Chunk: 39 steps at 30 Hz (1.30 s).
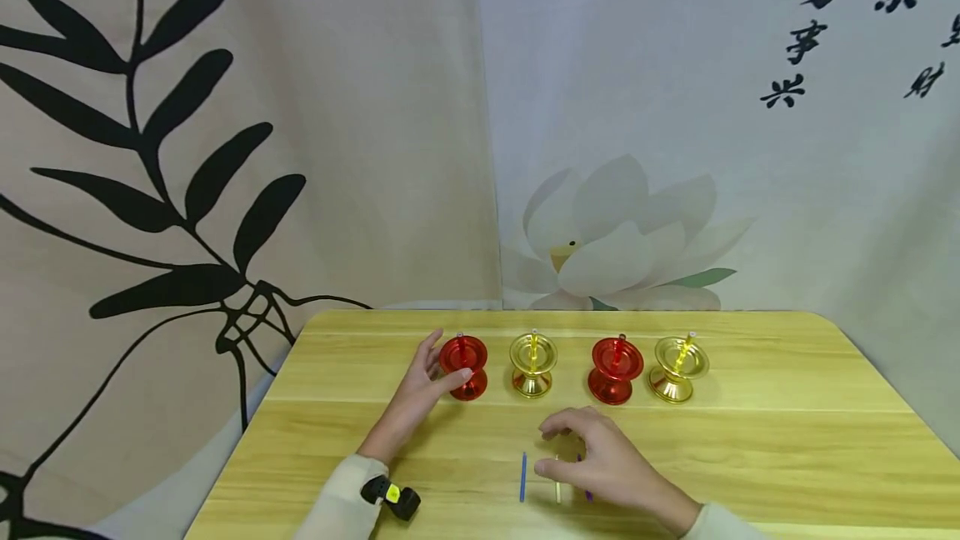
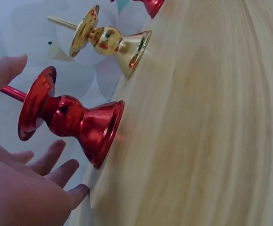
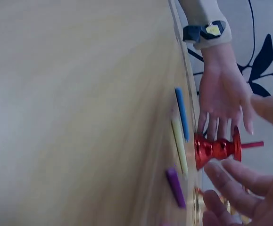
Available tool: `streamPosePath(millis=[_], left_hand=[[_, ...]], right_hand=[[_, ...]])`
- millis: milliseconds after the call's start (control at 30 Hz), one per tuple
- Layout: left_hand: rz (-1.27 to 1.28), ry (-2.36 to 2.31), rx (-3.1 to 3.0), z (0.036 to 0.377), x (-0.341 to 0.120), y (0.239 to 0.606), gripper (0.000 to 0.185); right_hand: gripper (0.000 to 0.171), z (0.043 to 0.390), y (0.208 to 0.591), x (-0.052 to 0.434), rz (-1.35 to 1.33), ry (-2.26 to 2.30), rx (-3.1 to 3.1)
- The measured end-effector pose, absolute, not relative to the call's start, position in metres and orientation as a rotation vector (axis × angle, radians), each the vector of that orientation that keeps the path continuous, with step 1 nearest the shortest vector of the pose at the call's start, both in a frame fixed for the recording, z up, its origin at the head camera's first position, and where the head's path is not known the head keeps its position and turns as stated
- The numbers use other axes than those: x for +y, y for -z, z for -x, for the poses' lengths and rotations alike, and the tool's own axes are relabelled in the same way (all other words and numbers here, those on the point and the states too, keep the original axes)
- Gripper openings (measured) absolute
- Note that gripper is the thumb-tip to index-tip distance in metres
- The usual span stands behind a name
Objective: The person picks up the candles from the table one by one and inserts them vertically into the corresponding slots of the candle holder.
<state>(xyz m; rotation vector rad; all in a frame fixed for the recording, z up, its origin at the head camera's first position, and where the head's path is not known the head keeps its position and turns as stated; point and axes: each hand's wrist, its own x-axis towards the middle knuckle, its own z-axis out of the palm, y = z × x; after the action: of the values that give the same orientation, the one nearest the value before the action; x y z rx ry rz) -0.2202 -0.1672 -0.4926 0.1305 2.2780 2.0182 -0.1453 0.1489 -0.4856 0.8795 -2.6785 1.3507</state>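
Four small candle holders stand in a row on the wooden table [image 1: 787, 440]: red [image 1: 463, 367], gold [image 1: 533, 363], red [image 1: 616, 370], gold [image 1: 678, 367], each with a thin candle upright in it. My left hand [image 1: 438, 367] is open around the leftmost red holder [image 2: 70, 120]; its thumb lies by the stem and its fingers [image 2: 61, 167] are spread beside the base, with no clear grip. My right hand [image 1: 561, 448] hovers, loosely curled, over three loose candles lying flat: blue [image 1: 522, 476], pale yellow [image 1: 557, 490] and purple [image 1: 588, 494]. It holds nothing.
Printed cloth backdrops hang right behind the table's far edge. In the right wrist view the blue candle [image 3: 182, 113], yellow candle [image 3: 179, 146] and purple candle [image 3: 175, 187] lie side by side. Bare tabletop stretches to the right of the holders.
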Motion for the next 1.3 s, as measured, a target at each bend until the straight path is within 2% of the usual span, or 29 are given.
streamPosePath(millis=[167,600,1300], left_hand=[[-0.135,-2.038,2.267,0.222,-0.162,0.494,0.100],[-0.137,-2.063,2.233,0.222,-0.156,0.501,0.100],[-0.197,-2.092,2.209,0.227,-0.157,0.506,0.094]], right_hand=[[0.032,0.147,0.488,0.134,-0.910,-1.264,-2.683],[0.044,0.149,0.490,0.113,-0.819,-1.049,-2.859],[0.041,0.151,0.489,0.108,-0.836,-1.086,-2.906]])
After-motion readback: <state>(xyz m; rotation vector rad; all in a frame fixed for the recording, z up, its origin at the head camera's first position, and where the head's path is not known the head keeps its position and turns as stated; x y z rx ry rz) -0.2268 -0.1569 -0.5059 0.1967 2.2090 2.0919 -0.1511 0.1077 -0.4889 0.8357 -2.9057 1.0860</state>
